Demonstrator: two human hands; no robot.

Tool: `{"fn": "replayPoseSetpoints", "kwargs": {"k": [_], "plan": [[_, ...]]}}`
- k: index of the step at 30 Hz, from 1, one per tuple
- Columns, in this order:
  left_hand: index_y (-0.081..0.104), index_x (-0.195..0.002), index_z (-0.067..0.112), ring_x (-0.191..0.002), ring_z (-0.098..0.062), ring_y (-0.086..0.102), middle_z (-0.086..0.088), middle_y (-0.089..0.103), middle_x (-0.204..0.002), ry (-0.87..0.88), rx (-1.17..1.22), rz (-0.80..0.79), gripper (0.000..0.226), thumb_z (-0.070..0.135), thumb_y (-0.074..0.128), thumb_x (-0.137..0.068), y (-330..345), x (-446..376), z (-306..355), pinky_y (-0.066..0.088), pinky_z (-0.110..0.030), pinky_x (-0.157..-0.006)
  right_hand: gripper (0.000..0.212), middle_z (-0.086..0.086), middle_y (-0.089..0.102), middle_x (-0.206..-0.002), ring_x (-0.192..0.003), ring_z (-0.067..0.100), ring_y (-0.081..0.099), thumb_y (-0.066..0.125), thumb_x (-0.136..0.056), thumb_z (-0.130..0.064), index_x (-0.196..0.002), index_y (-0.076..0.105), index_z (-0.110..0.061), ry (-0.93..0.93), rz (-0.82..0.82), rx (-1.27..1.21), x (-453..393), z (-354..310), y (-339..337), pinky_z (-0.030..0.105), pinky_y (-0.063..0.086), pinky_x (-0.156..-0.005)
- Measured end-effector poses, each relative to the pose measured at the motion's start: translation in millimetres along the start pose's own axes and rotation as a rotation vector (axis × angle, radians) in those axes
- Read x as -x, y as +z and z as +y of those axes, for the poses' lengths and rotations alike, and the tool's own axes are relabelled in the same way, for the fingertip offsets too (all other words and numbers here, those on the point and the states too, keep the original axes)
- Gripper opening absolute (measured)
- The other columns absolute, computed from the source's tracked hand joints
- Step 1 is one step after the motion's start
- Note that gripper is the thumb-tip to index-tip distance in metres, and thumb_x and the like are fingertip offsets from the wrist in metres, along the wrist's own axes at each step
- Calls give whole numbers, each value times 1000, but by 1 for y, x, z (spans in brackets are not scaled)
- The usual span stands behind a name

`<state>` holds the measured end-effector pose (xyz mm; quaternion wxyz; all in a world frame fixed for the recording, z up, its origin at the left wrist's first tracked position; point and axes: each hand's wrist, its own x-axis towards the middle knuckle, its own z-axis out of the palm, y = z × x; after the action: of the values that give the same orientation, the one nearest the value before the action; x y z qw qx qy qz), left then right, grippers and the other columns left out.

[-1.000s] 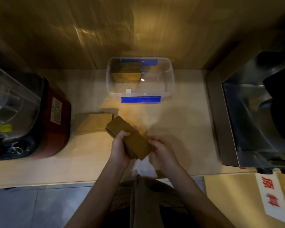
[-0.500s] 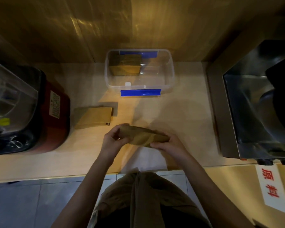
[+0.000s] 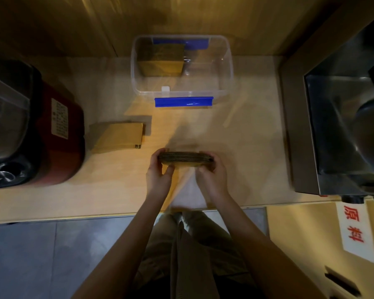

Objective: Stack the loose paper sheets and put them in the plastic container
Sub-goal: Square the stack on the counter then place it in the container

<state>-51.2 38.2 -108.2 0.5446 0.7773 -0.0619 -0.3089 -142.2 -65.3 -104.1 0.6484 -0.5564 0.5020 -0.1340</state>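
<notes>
A thick bundle of brown paper sheets [image 3: 185, 159] stands on its long edge on the light wooden counter [image 3: 246, 147], squared up. My left hand [image 3: 160, 171] grips its left end and my right hand [image 3: 212, 172] grips its right end. A second flat stack of brown sheets [image 3: 118, 137] lies on the counter to the left. Beyond them stands the clear plastic container [image 3: 227, 67] with blue clips, open, holding a pile of brown sheets [image 3: 161, 61] in its left half. Its right half holds nothing.
A dark red appliance with a clear lid [image 3: 30, 126] fills the left side. A steel machine [image 3: 343, 126] stands at the right edge. A wooden wall [image 3: 181, 18] backs the counter. A white label with red characters [image 3: 352, 229] lies lower right.
The bundle has gone from slanted and flat in my hands to standing level on its edge. Both hands have shifted to its two ends.
</notes>
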Motion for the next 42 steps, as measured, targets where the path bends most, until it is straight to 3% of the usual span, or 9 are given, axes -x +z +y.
{"fn": "replayPoseSetpoints", "kwargs": {"k": [9,14,19,24,27,32,36,40,42], "plan": [[26,-139,24,-128,-12,36,-3,42,-142,-22,-50,50,56,10,47,-89,9,6,2,30,-23,-100,54,-20,43,-114,-84,-30,46,40,-93,-5,-142,23,-23,-64,-98,125,3,2,4,-8,35,-64],[27,-139,24,-132,-17,36,-4,40,-145,-16,-7,78,53,13,45,-91,7,2,3,29,-25,-102,45,-26,46,-104,-80,-32,46,36,-97,-11,-140,27,-18,-115,-100,208,3,1,2,-8,35,-63],[32,-138,18,-126,-24,45,-10,49,-138,-32,-84,85,47,16,43,-92,7,4,0,36,-26,-97,49,1,56,-124,-80,-14,56,36,-97,-18,-143,20,-24,-53,-70,253,7,5,5,-2,41,-63],[38,-135,17,-122,-24,49,-9,52,-136,22,-222,203,44,16,45,-92,4,10,6,37,-19,-91,37,-3,64,-95,-75,-1,60,37,-96,-18,-133,35,-22,-85,-80,302,12,8,5,12,47,-63],[49,-126,14,-103,-29,60,-15,64,-119,-18,-312,174,37,11,47,-89,-6,9,8,45,-29,-78,38,-1,64,-102,-83,13,61,39,-95,-15,-133,40,-22,-94,-112,357,9,3,7,26,49,-75],[61,-109,7,-94,-27,64,-17,70,-105,5,-376,126,26,5,56,-83,-42,-3,18,44,-24,-73,37,2,60,-82,-74,16,56,48,-92,-10,-129,48,-11,-239,-204,479,-1,-17,14,17,41,-66],[59,-110,3,-97,-30,62,-20,68,-106,-23,-387,157,28,8,56,-83,-76,-15,31,43,-27,-75,33,13,67,-102,-98,24,62,52,-91,-12,-124,53,-10,-212,-302,447,-11,-41,44,32,48,-87],[61,-105,2,-94,-34,63,-21,70,-100,-15,-465,307,25,13,57,-83,-107,-26,41,39,-29,-67,27,4,66,-97,-93,14,61,57,-88,-8,-115,57,-8,-300,-317,404,-18,-62,85,4,42,-73],[62,-102,0,-93,-35,63,-23,69,-99,-14,-453,374,23,13,55,-84,-118,-31,45,41,-30,-70,18,4,65,-91,-88,18,62,59,-86,-6,-103,61,-6,-283,-301,393,-22,-69,105,4,41,-68]]}}
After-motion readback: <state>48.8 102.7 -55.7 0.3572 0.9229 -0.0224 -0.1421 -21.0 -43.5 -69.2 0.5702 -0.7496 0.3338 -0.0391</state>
